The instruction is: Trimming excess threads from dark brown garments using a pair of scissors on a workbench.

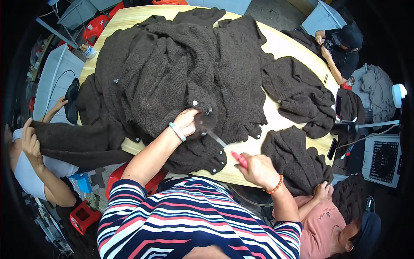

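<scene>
A large dark brown knitted cardigan point(172, 77) with shiny round buttons lies heaped across the pale wooden table. My left hand point(186, 124), wearing a pale bangle, is closed on its front edge, close to a button point(195, 103). Part of its fingertips is hidden in the knit. In my right hand point(260, 169), which has an orange bead bracelet, is a red-handled tool with a narrow metal blade point(217, 139). The blade is blurred, so its exact kind is unclear; it points toward the cloth by my left hand.
More brown knitted pieces point(302, 90) lie on the table point(276, 116) to the right. Co-workers sit at the left, the far right and the near right point(321, 224); the left one holds up brown knitwear point(82, 140). A lamp arm point(375, 125) reaches in from the right. Red stools point(84, 218) stand below.
</scene>
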Action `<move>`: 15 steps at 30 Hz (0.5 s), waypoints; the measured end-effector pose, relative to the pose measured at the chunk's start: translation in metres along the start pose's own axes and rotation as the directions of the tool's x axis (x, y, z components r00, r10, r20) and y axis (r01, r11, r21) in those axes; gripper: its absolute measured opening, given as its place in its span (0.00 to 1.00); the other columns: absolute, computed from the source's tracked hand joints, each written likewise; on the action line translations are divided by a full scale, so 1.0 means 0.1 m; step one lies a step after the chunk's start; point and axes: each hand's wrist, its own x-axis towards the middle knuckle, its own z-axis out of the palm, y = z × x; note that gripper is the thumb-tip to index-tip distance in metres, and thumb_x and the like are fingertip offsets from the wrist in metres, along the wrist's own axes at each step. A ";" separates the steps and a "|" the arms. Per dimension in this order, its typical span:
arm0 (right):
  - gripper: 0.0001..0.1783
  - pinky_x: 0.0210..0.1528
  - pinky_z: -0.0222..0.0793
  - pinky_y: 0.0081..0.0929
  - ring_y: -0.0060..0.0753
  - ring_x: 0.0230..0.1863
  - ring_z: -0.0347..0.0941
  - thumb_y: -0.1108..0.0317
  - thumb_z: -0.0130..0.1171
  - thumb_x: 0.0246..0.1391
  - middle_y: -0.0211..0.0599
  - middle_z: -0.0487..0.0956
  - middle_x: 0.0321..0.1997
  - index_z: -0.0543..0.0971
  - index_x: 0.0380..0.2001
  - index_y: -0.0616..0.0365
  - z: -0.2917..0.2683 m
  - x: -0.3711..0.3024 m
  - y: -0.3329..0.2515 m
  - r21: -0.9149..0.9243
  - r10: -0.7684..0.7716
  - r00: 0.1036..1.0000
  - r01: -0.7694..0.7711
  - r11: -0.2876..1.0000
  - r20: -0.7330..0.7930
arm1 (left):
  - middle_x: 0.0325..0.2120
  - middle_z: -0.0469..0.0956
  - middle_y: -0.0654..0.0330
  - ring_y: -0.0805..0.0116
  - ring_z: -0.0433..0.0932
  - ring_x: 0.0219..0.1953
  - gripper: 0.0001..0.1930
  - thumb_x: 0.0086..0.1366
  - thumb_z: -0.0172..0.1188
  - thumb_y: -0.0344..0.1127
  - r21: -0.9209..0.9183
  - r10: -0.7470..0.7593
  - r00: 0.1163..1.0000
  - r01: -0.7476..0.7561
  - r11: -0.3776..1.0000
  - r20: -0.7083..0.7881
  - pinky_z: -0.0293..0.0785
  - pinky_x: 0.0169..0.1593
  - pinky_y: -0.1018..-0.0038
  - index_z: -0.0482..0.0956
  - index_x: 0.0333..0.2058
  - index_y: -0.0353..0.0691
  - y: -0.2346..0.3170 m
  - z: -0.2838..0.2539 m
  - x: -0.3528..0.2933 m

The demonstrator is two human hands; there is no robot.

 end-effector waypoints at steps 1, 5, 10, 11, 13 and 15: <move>0.17 0.38 0.73 0.48 0.58 0.33 0.79 0.56 0.60 0.55 0.54 0.79 0.25 0.78 0.39 0.58 0.04 -0.01 0.01 0.002 -0.102 0.993 0.102 0.995 0.051 | 0.50 0.76 0.48 0.56 0.75 0.53 0.13 0.70 0.49 0.28 0.001 0.000 1.000 0.000 1.000 -0.002 0.71 0.60 0.59 0.74 0.50 0.28 -0.04 0.02 -0.01; 0.17 0.37 0.74 0.48 0.58 0.32 0.78 0.56 0.61 0.55 0.54 0.79 0.25 0.79 0.41 0.56 -0.05 0.02 -0.03 -0.016 0.053 0.999 -0.053 0.998 0.005 | 0.51 0.76 0.49 0.56 0.75 0.54 0.14 0.71 0.49 0.29 -0.081 0.161 0.972 -0.149 0.986 0.171 0.69 0.62 0.60 0.73 0.52 0.30 -0.12 0.00 -0.03; 0.17 0.37 0.73 0.48 0.57 0.31 0.78 0.56 0.60 0.56 0.53 0.79 0.25 0.78 0.41 0.56 0.03 -0.04 0.01 -0.012 -0.124 0.990 0.125 0.992 0.067 | 0.54 0.74 0.49 0.54 0.74 0.56 0.16 0.71 0.50 0.32 -0.112 0.081 0.976 -0.059 0.992 0.203 0.68 0.63 0.57 0.72 0.54 0.32 -0.15 -0.07 -0.15; 0.16 0.36 0.73 0.47 0.57 0.30 0.79 0.56 0.60 0.55 0.52 0.79 0.24 0.78 0.39 0.57 0.03 -0.03 0.00 -0.022 -0.109 0.993 0.110 0.994 0.051 | 0.54 0.74 0.49 0.54 0.74 0.56 0.17 0.71 0.50 0.32 -0.160 0.068 0.967 -0.029 0.987 0.245 0.68 0.63 0.56 0.72 0.55 0.32 -0.15 -0.10 -0.15; 0.15 0.36 0.74 0.47 0.57 0.30 0.79 0.57 0.60 0.55 0.52 0.80 0.23 0.77 0.38 0.57 0.07 -0.05 0.04 -0.050 -0.135 0.989 0.138 0.989 0.058 | 0.54 0.74 0.50 0.54 0.74 0.56 0.17 0.71 0.50 0.33 -0.158 0.040 0.977 -0.007 0.987 0.211 0.69 0.63 0.56 0.71 0.55 0.32 -0.16 -0.13 -0.15; 0.15 0.35 0.74 0.47 0.56 0.30 0.79 0.57 0.60 0.55 0.52 0.80 0.23 0.77 0.39 0.57 0.07 -0.07 0.06 -0.030 -0.174 0.983 0.176 0.984 0.059 | 0.53 0.75 0.51 0.55 0.75 0.54 0.16 0.72 0.49 0.32 -0.141 0.095 0.970 -0.064 0.988 0.223 0.71 0.61 0.59 0.72 0.54 0.31 -0.18 -0.03 -0.24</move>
